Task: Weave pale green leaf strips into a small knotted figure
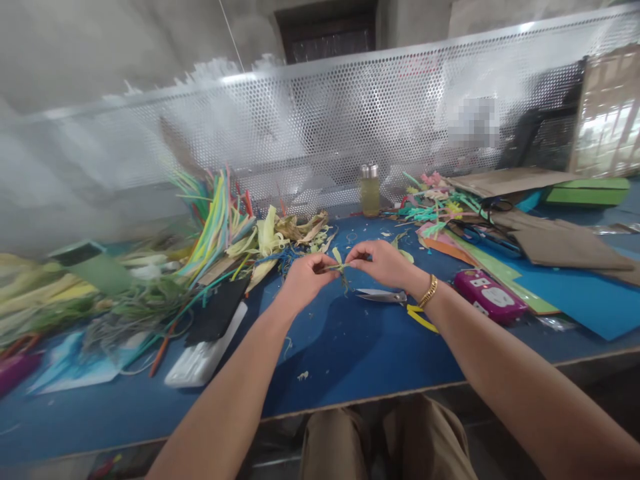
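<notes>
Both hands meet over the middle of the blue bench (350, 353), held just above its surface.

Left hand (305, 277): grip closed, fingertips pinched on one end of a thin green stem (340, 267). Right hand (383, 263): grip closed on the stem's other end, gold bracelet (429, 291) at the wrist. The stem spans the short gap between the two hands, with a small pale leaf sticking up from it and a wisp hanging below.

Scissors (383, 295) lie flat on the bench just under the right hand. A yellow strip (420, 318) curls beside the right wrist. Pink case (490, 297) sits to the right, near the forearm.

Left side: heap of coloured strips (215, 220), blurred. Back edge: small bottle (370, 190) against the perforated metal screen (350, 120). Far right: brown card sheets (565, 247).
</notes>
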### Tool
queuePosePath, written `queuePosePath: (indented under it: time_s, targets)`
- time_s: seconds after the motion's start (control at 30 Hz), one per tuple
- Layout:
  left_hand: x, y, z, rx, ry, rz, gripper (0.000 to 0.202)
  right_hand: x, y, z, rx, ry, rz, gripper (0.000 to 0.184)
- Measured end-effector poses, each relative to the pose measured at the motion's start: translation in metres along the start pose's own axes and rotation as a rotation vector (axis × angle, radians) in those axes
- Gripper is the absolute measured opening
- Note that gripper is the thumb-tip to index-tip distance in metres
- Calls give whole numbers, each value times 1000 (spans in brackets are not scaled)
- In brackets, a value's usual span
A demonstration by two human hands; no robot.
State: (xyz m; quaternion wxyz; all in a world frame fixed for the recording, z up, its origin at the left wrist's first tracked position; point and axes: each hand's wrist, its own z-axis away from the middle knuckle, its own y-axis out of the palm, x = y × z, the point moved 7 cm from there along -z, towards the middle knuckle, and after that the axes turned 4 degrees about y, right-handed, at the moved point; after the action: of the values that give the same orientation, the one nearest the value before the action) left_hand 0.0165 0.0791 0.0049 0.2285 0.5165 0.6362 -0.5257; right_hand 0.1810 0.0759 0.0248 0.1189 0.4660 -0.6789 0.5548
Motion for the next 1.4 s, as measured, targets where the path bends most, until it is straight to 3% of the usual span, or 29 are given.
queuePosePath:
  time_s: [0.37,0.83,1.4]
  targets:
    - [-4,2,0,-1,46,60,27,1,-1,-1,-39,-62,33,11]
    - [-7,5,0,6,48,95,26,0,0,-1,-25,-31,52,10]
    - [-10,4,0,4,90,4,30,0,0,-1,-50,-49,55,10]
